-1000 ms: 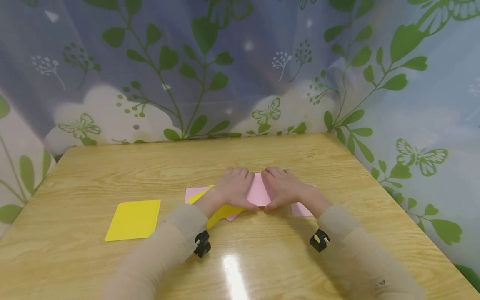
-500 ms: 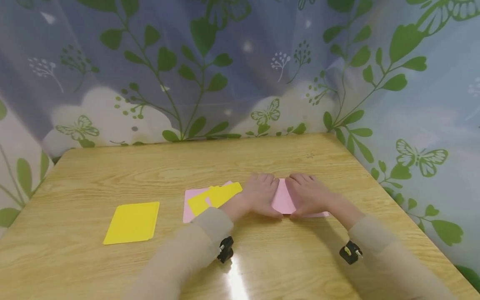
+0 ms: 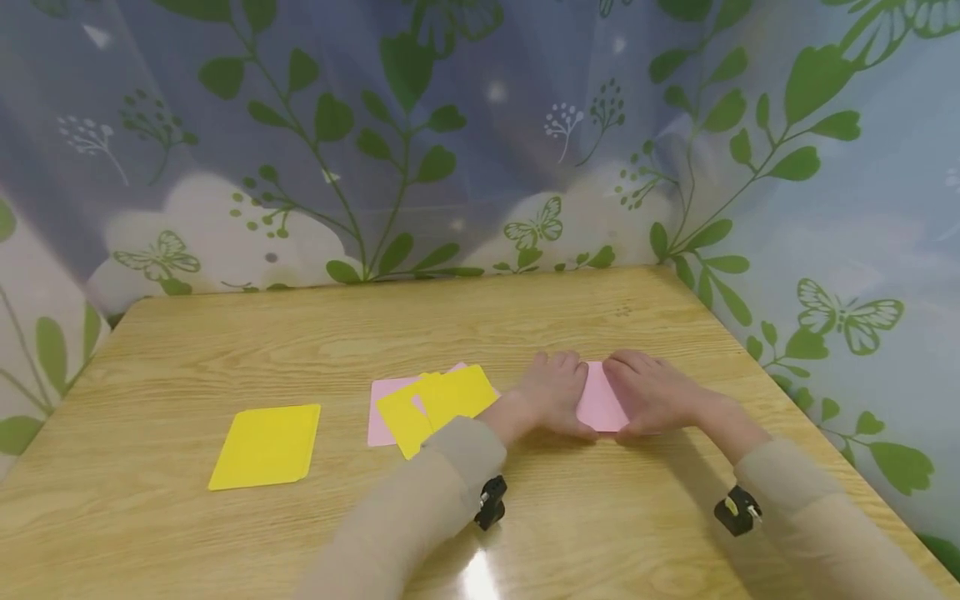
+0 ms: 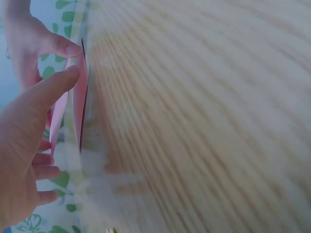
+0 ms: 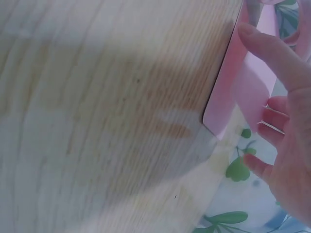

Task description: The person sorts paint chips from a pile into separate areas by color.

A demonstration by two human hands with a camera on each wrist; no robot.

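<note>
Both hands gripped 1 small stack of pink rectangular cards on the glossy wood-grain table, right of centre. Left hand curled round its left edge, right hand round its right edge; thumbs near side, fingers over far edge. Long axis: cannot tell. Left of them: loose yellow and pink cards, smooth, rounded corners. Further left: neat yellow card stack. No writing visible.
</note>
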